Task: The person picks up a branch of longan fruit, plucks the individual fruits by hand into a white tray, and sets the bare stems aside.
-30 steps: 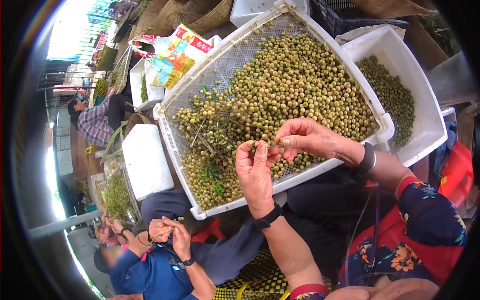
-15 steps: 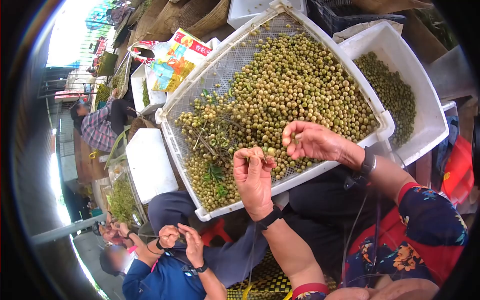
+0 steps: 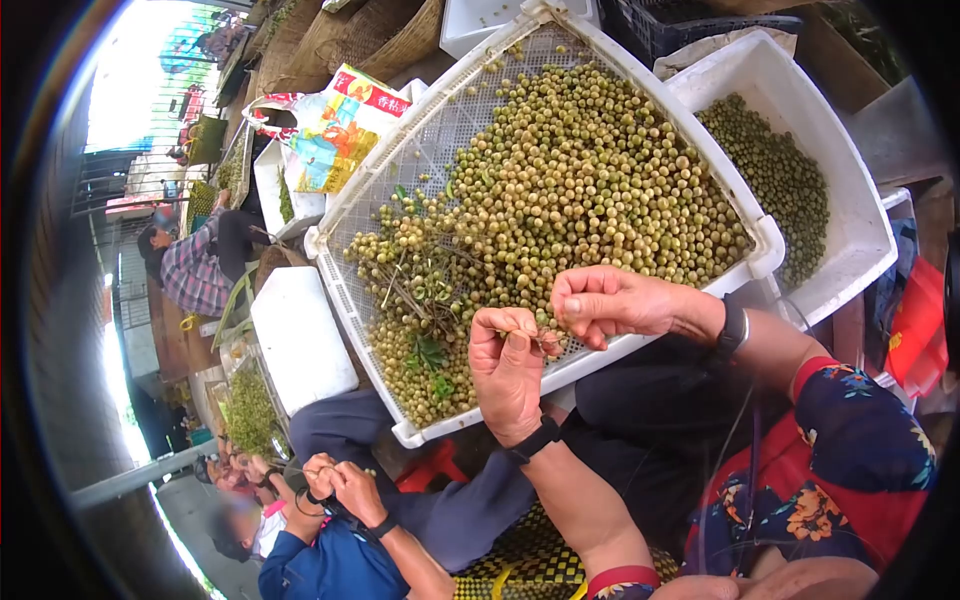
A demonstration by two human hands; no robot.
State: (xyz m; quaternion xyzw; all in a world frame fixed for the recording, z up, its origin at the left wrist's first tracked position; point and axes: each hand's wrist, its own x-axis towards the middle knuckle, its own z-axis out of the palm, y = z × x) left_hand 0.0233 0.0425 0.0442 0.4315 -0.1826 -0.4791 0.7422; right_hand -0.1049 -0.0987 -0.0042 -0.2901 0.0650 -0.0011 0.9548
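Right hand [image 3: 615, 300] has dropped back in since half a second ago. It was lifted off on its own over the white tray [image 3: 404, 436], and now it's right up against the left hand [image 3: 508, 378] again at the tray's near edge. The left hand has barely budged. Left fingers [image 3: 522, 335] are pinching a thin sprig [image 3: 543, 340], thumb against forefinger, with the other fingers curled in behind. The right hand's a loose fist with the thumb pressed to the forefinger, just beside the sprig's free end. Can't tell whether it actually has hold of it or of a berry. So the sprig sits between the two hands, just above the tray's near rim. Inside the tray there's a big heap of yellow-green berries [image 3: 580, 170] filling the far and middle part. A tangle of bare twigs and leaves [image 3: 420, 295] is piled toward the tray's left side. Off the tray's right side is a white tub [image 3: 862, 250] with greener berries [image 3: 770, 170] in it. Left of the tray are a white foam box [image 3: 300, 340] and, farther back, a colourful bag [image 3: 335, 130]. Below the tray's near-left corner, a co-worker's hands [image 3: 335, 485] in blue sleeves are bunched together too.
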